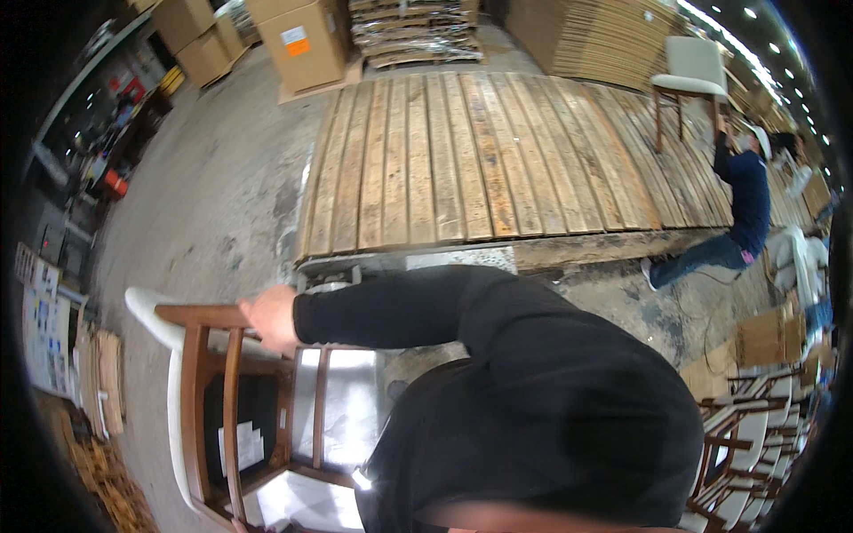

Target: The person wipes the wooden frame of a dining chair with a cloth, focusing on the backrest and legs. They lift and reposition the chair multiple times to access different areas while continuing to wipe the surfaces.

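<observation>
Wooden chair frame lies overturned on concrete floor, lower left of view. Left hand is closed around its top rail. Right hand is out of sight.

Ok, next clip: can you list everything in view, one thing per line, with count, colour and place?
chair: one, brown wood frame with white seat, tipped on its side, lower left
platform: one, worn brown planks, centre
boxes: several, tan cardboard, top left
flat cardboard: one tall stack, tan, top right
upright chair: one, white seat and back, wooden legs, on the platform's far right
co-worker: one, dark blue top and jeans, crouched by that chair
stacked chairs: many, brown and white, lower right
floor: grey concrete, stained
left hand: bare, black sleeve, gripping the tipped chair's frame
right hand: out of sight behind the person's dark clothing
</observation>
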